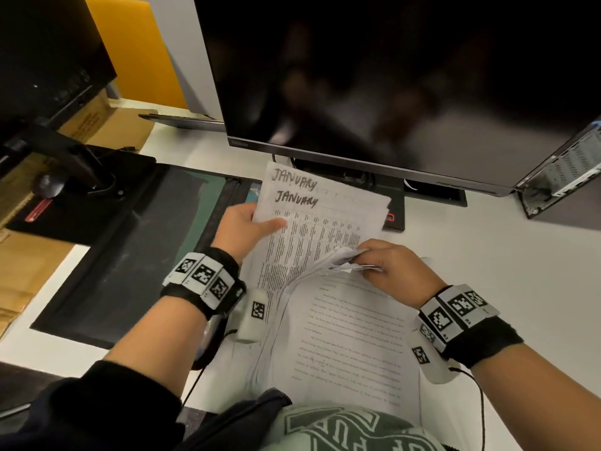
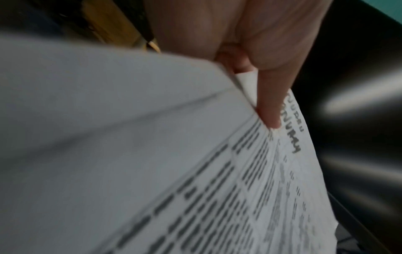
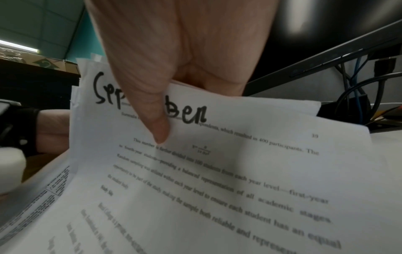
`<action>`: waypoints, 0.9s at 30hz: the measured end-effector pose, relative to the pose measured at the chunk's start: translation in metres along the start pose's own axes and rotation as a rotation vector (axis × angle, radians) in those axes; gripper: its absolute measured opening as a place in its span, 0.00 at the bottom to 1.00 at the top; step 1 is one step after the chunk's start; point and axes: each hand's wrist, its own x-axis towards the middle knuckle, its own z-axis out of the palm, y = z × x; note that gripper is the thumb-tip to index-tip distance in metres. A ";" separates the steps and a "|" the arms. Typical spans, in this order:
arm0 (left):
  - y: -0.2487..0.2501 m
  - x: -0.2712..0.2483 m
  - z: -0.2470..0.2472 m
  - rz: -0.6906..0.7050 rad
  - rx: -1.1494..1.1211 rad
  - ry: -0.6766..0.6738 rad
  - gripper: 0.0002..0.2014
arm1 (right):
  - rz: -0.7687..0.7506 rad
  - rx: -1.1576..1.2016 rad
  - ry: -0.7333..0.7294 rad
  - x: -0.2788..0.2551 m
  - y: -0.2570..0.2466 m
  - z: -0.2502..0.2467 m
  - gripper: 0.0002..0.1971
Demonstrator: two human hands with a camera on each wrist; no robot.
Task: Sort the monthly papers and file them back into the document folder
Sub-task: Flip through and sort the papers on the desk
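Observation:
Two sheets headed "JANUARY" (image 1: 312,209) are pinched at their left edge by my left hand (image 1: 250,227), thumb on top; the left wrist view shows the thumb (image 2: 269,110) pressing these January sheets (image 2: 250,180). My right hand (image 1: 383,265) grips a bent bundle of pages (image 1: 328,263) over a stack of printed papers (image 1: 341,336) on the desk. In the right wrist view the right thumb (image 3: 152,110) pins a page marked "September" (image 3: 217,163). A dark document folder (image 1: 136,249) with a zipper lies open on the left.
A large black monitor (image 1: 390,79) stands just behind the papers, its base (image 1: 432,193) under them. A second monitor stand (image 1: 74,164) and cardboard boxes (image 1: 107,125) sit at the left. A computer case (image 1: 559,177) stands at the right on the white desk (image 1: 504,255).

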 end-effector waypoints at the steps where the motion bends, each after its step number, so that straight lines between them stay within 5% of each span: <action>1: 0.000 0.000 -0.005 -0.015 -0.003 -0.026 0.12 | 0.008 -0.008 -0.011 0.003 -0.001 0.000 0.14; 6: -0.015 -0.013 0.000 -0.041 0.280 -0.244 0.15 | 0.088 -0.071 -0.078 0.022 -0.008 0.005 0.13; 11: -0.007 -0.017 -0.029 -0.057 0.152 0.133 0.14 | 0.127 -0.077 -0.138 0.035 -0.003 0.004 0.11; 18: 0.052 -0.030 -0.111 0.103 0.031 0.404 0.17 | 0.203 -0.170 -0.213 0.046 0.003 0.009 0.18; 24: 0.069 -0.041 -0.128 0.097 -0.014 0.422 0.17 | 0.273 -0.087 0.032 0.036 0.004 0.004 0.30; 27: 0.063 -0.044 -0.109 0.053 -0.046 0.318 0.15 | 0.317 0.223 0.182 0.019 0.001 -0.013 0.23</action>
